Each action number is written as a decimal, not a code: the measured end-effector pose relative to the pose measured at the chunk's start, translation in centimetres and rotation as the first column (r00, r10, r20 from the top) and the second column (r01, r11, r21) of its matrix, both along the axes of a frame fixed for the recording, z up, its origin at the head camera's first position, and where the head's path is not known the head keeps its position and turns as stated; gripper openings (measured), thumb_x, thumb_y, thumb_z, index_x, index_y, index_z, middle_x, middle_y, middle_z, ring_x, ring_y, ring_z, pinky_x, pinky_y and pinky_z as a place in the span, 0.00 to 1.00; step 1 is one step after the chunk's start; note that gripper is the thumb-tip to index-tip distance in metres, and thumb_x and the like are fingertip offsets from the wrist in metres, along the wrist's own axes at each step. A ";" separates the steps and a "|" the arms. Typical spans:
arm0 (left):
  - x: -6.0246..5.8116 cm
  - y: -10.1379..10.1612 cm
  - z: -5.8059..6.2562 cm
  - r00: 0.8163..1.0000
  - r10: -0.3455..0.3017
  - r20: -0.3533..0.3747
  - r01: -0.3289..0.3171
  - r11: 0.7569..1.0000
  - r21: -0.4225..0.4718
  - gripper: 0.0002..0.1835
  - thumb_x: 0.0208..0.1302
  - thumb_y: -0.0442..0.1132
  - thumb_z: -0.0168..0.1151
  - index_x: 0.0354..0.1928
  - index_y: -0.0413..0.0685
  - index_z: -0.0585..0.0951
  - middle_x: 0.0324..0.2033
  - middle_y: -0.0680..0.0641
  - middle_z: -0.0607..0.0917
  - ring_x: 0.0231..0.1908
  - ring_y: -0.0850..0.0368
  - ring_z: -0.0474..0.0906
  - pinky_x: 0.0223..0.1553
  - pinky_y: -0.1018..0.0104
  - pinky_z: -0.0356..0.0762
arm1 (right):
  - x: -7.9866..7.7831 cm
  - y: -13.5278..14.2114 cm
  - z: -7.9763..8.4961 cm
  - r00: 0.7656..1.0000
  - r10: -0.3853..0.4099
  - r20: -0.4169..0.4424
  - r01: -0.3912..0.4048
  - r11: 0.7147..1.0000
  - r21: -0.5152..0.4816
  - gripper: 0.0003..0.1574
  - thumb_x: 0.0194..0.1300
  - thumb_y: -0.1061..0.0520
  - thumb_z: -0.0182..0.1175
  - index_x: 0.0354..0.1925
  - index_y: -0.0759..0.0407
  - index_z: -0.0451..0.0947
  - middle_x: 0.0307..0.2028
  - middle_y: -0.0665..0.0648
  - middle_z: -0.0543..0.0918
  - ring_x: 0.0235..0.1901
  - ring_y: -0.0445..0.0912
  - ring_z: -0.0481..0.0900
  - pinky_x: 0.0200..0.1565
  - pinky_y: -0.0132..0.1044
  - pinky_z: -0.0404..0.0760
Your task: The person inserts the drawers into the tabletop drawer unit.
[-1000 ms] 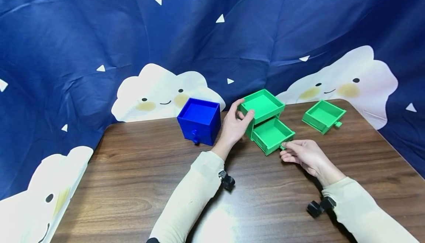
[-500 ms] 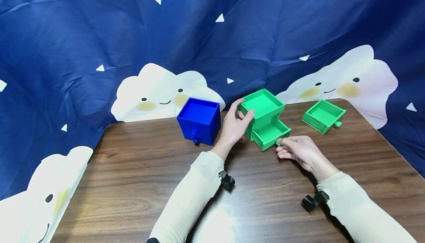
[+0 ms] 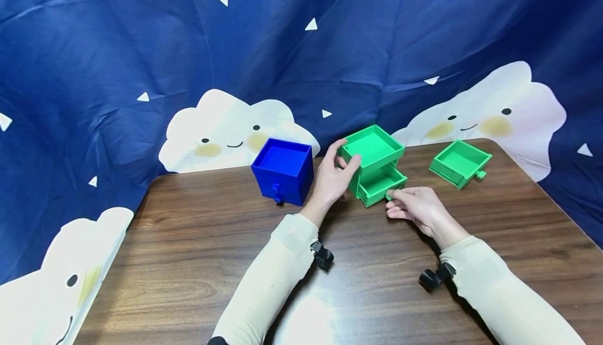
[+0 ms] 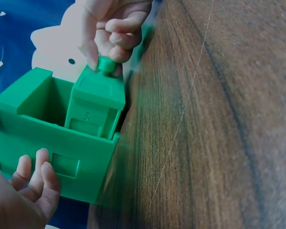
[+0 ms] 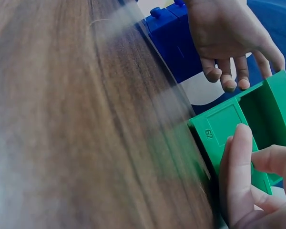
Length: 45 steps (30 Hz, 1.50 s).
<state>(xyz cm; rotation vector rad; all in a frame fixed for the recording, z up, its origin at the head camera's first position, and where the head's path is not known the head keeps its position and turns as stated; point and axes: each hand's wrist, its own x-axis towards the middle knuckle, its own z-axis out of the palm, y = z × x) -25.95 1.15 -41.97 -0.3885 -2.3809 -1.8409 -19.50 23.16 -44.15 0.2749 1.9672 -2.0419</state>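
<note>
Head view worktop (image 3: 188, 266): brown wood.
Green cabinet (image 3: 374, 148): on it, right of the blue cabinet (image 3: 285, 175).
Left hand (image 3: 332, 177): grip holding the green cabinet's side.
Green drawer (image 3: 380, 181): partway out of the green cabinet.
Drawer knob (image 3: 388, 196): pinched in the grip of the right hand (image 3: 421, 210).

Green cabinet (image 3: 373, 150) upright on wooden table (image 3: 226, 251), top recessed; lower drawer (image 3: 379, 187) partly out.

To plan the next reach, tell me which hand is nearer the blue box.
Left. The left hand is just right of the blue box, holding the green cabinet; the right hand is farther right, pinching the knob of the open drawer.
</note>
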 end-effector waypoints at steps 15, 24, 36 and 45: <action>0.1 0.1 0.0 1.000 0.007 0.009 -0.006 0.999 -0.031 0.31 0.75 0.53 0.66 0.77 0.60 0.74 0.32 0.56 0.75 0.29 0.64 0.71 0.33 0.71 0.72 | -1.2 -0.9 -0.1 0.999 -0.026 0.024 0.026 1.000 -0.006 0.28 0.83 0.59 0.56 0.65 0.83 0.69 0.28 0.53 0.89 0.27 0.40 0.91 0.39 0.32 0.91; 0.0 0.0 -0.1 1.000 -0.003 0.010 0.004 0.999 -0.034 0.31 0.75 0.52 0.65 0.77 0.59 0.73 0.33 0.55 0.75 0.31 0.58 0.73 0.33 0.71 0.72 | -2.0 -1.4 -0.1 0.999 -0.023 0.032 0.023 1.000 0.010 0.31 0.83 0.57 0.55 0.68 0.83 0.67 0.29 0.52 0.89 0.27 0.39 0.90 0.40 0.32 0.91; -0.1 0.1 0.0 1.000 0.000 0.020 0.000 1.000 -0.024 0.31 0.75 0.52 0.66 0.77 0.60 0.73 0.32 0.55 0.75 0.29 0.62 0.72 0.33 0.71 0.72 | -2.4 -1.6 0.5 0.998 -0.018 0.060 0.020 1.000 -0.021 0.26 0.84 0.56 0.55 0.63 0.79 0.70 0.26 0.52 0.89 0.24 0.39 0.89 0.37 0.31 0.91; 0.0 0.1 0.0 1.000 -0.011 0.024 0.011 1.000 0.008 0.31 0.75 0.52 0.67 0.77 0.59 0.74 0.31 0.55 0.74 0.28 0.63 0.71 0.32 0.70 0.72 | -1.0 -0.7 0.4 1.000 0.016 0.019 -0.017 0.999 0.051 0.31 0.84 0.57 0.51 0.69 0.83 0.67 0.28 0.51 0.88 0.26 0.38 0.89 0.38 0.33 0.91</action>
